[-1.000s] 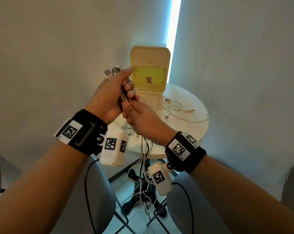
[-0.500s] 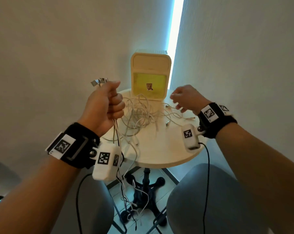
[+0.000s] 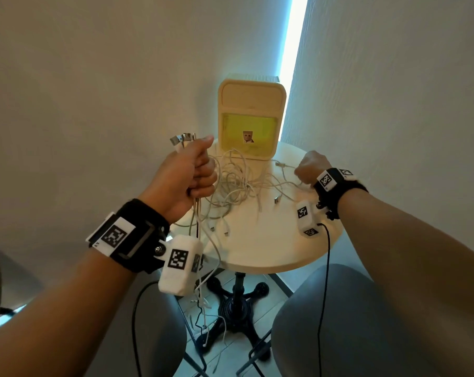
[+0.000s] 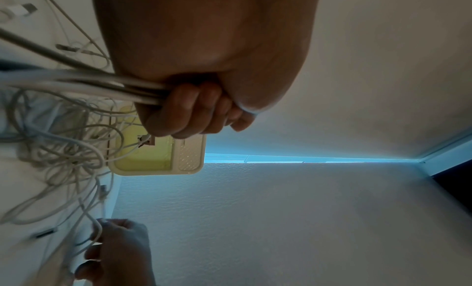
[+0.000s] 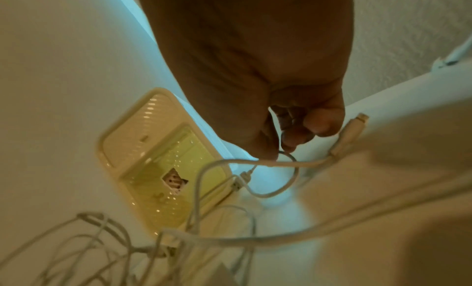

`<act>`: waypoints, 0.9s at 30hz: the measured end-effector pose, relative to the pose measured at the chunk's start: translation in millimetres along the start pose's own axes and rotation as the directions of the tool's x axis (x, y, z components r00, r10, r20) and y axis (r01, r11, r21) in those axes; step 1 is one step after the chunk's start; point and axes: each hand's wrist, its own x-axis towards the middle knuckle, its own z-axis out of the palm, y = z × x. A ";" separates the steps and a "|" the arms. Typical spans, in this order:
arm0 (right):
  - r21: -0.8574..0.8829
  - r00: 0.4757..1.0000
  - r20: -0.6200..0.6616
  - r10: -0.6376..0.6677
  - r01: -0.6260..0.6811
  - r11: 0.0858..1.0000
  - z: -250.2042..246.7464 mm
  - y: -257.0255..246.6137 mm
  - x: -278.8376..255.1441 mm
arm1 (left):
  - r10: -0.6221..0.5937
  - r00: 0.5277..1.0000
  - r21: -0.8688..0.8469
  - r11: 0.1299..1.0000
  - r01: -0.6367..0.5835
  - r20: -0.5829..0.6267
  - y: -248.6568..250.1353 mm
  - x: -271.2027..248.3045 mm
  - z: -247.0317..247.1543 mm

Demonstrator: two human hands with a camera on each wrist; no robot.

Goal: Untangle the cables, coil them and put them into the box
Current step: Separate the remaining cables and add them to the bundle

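A tangle of white cables (image 3: 238, 183) lies on the round white table (image 3: 260, 248) in front of the cream box (image 3: 250, 118) with a yellow front. My left hand (image 3: 188, 176) is raised at the table's left edge, fist curled round a bundle of cables (image 4: 84, 84); their USB plugs (image 3: 183, 138) stick out above the fist and the ends hang down to the floor. My right hand (image 3: 309, 168) is at the table's right side, fingers pinching a thin white cable (image 5: 283, 165) that loops below them. A loose plug (image 3: 278, 200) lies nearby.
The table stands in a corner between two walls on a black pedestal base (image 3: 237, 303). My grey-clad knees (image 3: 325, 308) sit under its front edge. Cable ends dangle (image 3: 203, 308) by the left knee. A bright strip of light (image 3: 293, 50) runs up behind the box.
My right hand left the left hand, moved to the table's right side and took hold of a cable there. The left hand lowered slightly, still gripping the bundle.
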 end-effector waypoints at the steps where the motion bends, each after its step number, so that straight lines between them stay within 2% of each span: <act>1: 0.105 1.000 -0.030 -0.001 0.004 0.994 -6.2 -2.4 -2.6 | 0.003 1.000 0.009 1.000 -0.003 -0.012 -0.4 0.6 -0.2; 3: 0.356 0.995 -0.100 -0.016 0.051 0.933 -24.0 -11.9 -15.4 | 0.018 0.999 0.019 1.000 -0.018 -0.040 -0.7 1.9 0.2; 6: 0.627 0.976 -0.194 -0.097 0.199 0.753 -52.8 -28.2 -40.3 | 0.060 0.996 0.007 0.998 -0.059 -0.073 -0.6 1.4 4.2; 11: 0.712 0.919 -0.318 -0.234 0.395 0.580 -82.3 -53.0 -90.1 | 0.162 0.981 -0.031 0.986 -0.166 -0.107 2.6 -2.5 16.0; 13: 0.744 0.892 -0.302 -0.338 0.442 0.502 -82.3 -63.2 -118.1 | 0.207 0.969 -0.026 0.977 -0.212 -0.132 7.6 -5.0 23.4; 15: 0.750 0.866 -0.253 -0.432 0.458 0.478 -72.3 -70.1 -144.8 | 0.254 0.957 -0.007 0.966 -0.258 -0.143 12.5 -7.4 32.1; 20: 0.739 0.803 -0.202 -0.561 0.501 0.451 -42.4 -77.3 -187.5 | 0.342 0.933 0.087 0.939 -0.334 -0.110 15.8 -13.1 53.9; 23: 0.729 0.773 -0.201 -0.602 0.528 0.435 -34.3 -80.4 -198.0 | 0.415 0.904 0.150 0.905 -0.398 -0.100 14.6 -18.8 62.9; 27: 0.718 0.761 -0.181 -0.623 0.535 0.444 -30.5 -87.0 -203.6 | 0.397 0.915 0.149 0.911 -0.384 -0.073 13.0 -20.4 61.2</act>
